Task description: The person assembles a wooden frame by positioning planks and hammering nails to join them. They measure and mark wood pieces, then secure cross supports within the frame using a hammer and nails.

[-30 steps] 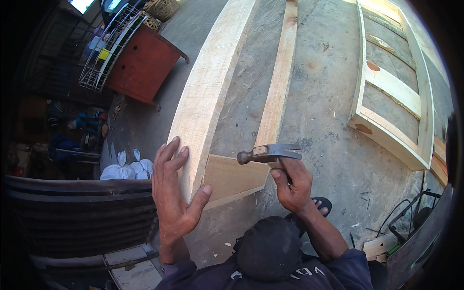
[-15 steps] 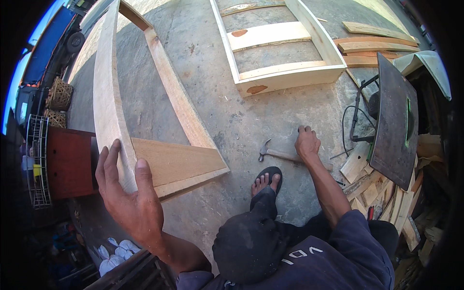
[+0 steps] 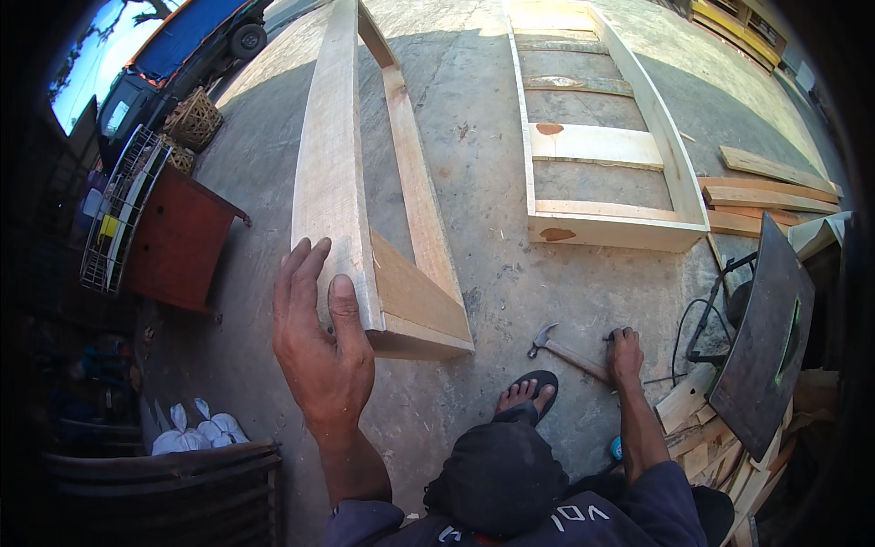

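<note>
My left hand [image 3: 325, 346] holds the near end of a pale wooden frame [image 3: 330, 173], which stands on edge on the concrete. Its fingers lie on the top board, with the thumb on the other side. A claw hammer [image 3: 576, 356] with a wooden handle lies on the ground in front of my sandalled foot [image 3: 529, 394]. Beside the handle's end, my right hand [image 3: 626, 356] is down at the floor with its fingers curled closed. A small dark bit shows at its fingertips, too small to name.
A second wooden frame with cross slats [image 3: 620, 230] lies flat ahead. To the right are stacked boards [image 3: 775, 196], a dark metal plate with a slot [image 3: 761, 337] and wood offcuts [image 3: 706, 447]. At left stand a red cabinet [image 3: 173, 237], woven baskets [image 3: 193, 118] and white bags [image 3: 196, 433].
The view has turned, so everything sits further right and lower. My left hand is still on the frame's end; my right hand stays closed near the hammer handle.
</note>
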Demonstrator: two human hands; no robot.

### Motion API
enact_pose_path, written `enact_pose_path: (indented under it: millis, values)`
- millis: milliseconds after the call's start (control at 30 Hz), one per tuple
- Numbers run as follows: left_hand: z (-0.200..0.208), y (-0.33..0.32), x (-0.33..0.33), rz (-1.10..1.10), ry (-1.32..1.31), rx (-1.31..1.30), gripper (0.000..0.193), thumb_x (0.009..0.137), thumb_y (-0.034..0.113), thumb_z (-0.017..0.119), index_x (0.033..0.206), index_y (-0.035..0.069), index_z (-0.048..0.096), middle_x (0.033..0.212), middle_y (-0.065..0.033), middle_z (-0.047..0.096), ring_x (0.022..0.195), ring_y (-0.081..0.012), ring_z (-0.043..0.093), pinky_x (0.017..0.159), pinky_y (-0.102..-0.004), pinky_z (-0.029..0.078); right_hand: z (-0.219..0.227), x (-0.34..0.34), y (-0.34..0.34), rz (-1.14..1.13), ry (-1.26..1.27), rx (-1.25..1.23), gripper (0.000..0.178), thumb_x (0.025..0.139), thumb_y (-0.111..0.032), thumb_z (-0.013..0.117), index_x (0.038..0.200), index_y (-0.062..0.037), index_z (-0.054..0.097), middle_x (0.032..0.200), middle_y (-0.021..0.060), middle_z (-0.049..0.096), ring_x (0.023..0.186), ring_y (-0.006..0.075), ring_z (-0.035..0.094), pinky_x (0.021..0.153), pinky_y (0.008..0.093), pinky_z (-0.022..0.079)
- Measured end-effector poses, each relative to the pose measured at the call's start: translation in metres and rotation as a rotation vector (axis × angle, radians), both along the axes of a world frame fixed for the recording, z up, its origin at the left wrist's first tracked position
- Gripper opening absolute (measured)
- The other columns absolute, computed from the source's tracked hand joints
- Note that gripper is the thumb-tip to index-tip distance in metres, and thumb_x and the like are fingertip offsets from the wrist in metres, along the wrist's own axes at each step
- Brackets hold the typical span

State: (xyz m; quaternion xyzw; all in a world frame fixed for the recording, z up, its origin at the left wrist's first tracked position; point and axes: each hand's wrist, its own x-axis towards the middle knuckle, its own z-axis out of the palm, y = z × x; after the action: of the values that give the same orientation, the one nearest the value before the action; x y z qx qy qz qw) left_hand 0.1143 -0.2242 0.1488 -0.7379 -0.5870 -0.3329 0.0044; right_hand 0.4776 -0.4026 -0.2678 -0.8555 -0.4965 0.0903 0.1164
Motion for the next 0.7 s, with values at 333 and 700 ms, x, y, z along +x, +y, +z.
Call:
enact_pose_path:
  millis: [333,700]
  values:
    - [-0.013,-0.053,0.029,-0.705,0.036,0.072,0.047,0.091,0.011,0.076,0.136,0.003,0.064,0.123,-0.0173,0.067,0.106,-0.0304,0.069,0.088,-0.0405,0.058,0.278,-0.071,0.109,0.585,0.677,0.195,0.022,0.093,-0.006,0.073,0.114,-0.0007,0.074,0.09,0.0125,0.072,0.072,0.0211,0.071,0.067,0.0324,0.055]
    - [0.023,-0.048,0.003,-0.816,0.031,-0.136,0.045,0.084,0.005,0.08,0.128,0.002,0.071,0.094,-0.0135,0.076,0.087,-0.0228,0.076,0.073,-0.0347,0.061,0.362,-0.126,0.088,0.601,1.214,0.421,0.05,0.095,-0.004,0.072,0.139,0.0056,0.051,0.088,0.0183,0.076,0.075,0.0198,0.075,0.068,0.0288,0.058]
